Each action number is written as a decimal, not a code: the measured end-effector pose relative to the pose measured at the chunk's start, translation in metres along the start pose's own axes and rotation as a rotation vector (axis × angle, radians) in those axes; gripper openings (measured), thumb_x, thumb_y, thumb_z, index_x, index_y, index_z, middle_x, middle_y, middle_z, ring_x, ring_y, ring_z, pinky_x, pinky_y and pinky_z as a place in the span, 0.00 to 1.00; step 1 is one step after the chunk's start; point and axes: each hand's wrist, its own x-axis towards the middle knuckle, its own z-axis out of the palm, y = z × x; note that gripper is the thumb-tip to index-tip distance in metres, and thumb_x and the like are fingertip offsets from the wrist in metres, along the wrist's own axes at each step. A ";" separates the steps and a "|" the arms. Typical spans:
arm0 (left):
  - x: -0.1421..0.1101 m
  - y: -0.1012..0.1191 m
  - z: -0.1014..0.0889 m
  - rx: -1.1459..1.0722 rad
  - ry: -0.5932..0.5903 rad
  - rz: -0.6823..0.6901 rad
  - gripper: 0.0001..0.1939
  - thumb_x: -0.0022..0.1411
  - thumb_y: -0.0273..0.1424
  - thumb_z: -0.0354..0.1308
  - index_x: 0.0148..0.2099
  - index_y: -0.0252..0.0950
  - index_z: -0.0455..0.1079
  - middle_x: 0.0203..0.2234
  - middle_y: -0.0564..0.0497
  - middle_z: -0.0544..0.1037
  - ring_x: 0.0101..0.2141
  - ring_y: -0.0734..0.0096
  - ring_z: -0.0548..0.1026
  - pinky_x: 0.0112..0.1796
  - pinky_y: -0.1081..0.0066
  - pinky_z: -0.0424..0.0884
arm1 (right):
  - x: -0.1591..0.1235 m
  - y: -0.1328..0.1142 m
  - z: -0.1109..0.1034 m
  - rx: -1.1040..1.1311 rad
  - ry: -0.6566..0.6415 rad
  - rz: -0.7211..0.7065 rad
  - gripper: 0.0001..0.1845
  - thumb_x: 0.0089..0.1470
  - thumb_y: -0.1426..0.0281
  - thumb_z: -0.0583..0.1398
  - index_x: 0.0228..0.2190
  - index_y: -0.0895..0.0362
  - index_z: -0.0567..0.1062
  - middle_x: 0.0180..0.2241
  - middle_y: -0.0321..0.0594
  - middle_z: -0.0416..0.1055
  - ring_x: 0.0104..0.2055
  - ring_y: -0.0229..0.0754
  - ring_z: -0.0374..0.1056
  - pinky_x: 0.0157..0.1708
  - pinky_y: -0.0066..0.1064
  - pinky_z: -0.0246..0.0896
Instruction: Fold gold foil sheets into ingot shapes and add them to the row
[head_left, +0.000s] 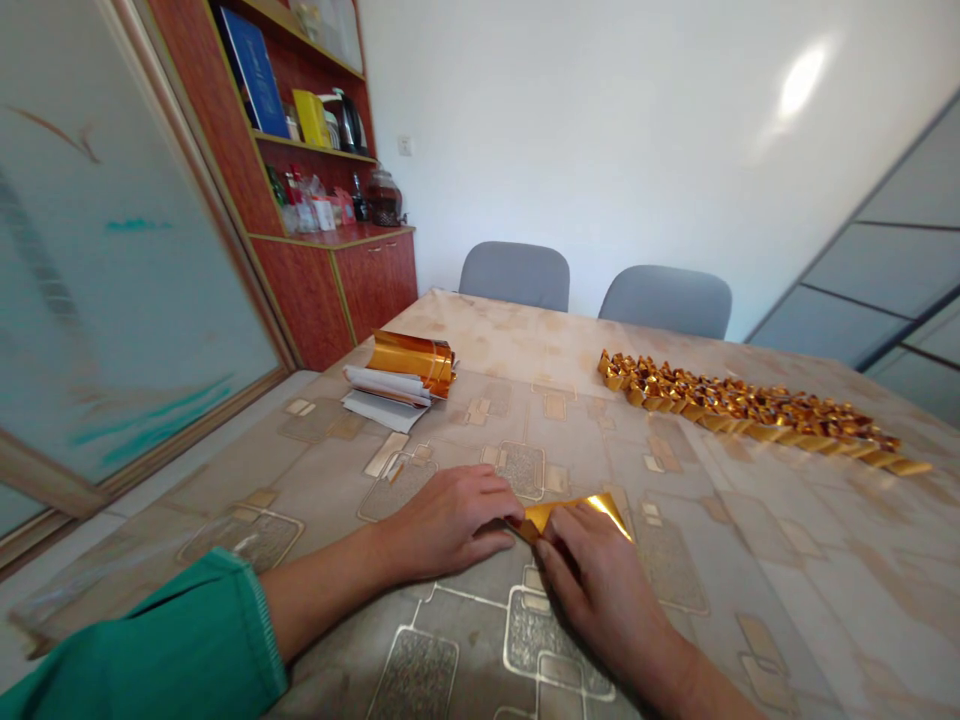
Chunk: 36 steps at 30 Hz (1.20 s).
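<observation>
A small piece of shiny gold foil paper (pixel 609 508) lies on the patterned tabletop, partly folded, between my two hands. My left hand (pixel 457 518) rests on the table with its fingers closed on the foil's left end. From the right, my right hand (pixel 596 570) presses its curled fingers onto the middle of the same piece. The fingers cover much of the fold. Farther off to the right sits a long cluster of folded gold foil pieces (pixel 735 405), set close together in rows.
A bundle of gold foil sheets (pixel 412 360) lies at the table's left, beside folded white paper (pixel 382 400). Two grey chairs (pixel 514 275) stand beyond the far edge. A red-brown cabinet (pixel 330 290) with shelves is at the back left, near a sliding glass door (pixel 112 260).
</observation>
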 end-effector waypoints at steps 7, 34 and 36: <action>0.005 0.003 0.009 -0.228 0.091 -0.303 0.06 0.62 0.27 0.60 0.42 0.37 0.69 0.34 0.53 0.76 0.35 0.70 0.73 0.37 0.73 0.66 | 0.002 0.007 0.006 0.000 0.015 0.123 0.02 0.56 0.74 0.55 0.32 0.55 0.67 0.27 0.38 0.68 0.30 0.45 0.65 0.30 0.31 0.54; 0.005 0.003 0.014 -0.085 0.107 -0.280 0.05 0.66 0.29 0.59 0.39 0.39 0.77 0.32 0.53 0.77 0.38 0.67 0.73 0.39 0.70 0.64 | -0.004 0.012 0.005 0.089 0.030 0.046 0.06 0.57 0.78 0.60 0.30 0.56 0.74 0.30 0.38 0.72 0.34 0.44 0.66 0.35 0.33 0.56; 0.004 0.004 0.015 -0.031 0.090 -0.262 0.07 0.67 0.29 0.58 0.44 0.42 0.77 0.33 0.53 0.76 0.39 0.66 0.72 0.38 0.69 0.64 | -0.004 0.012 0.005 0.095 0.029 0.030 0.06 0.57 0.78 0.61 0.31 0.56 0.75 0.31 0.37 0.72 0.35 0.44 0.66 0.35 0.33 0.57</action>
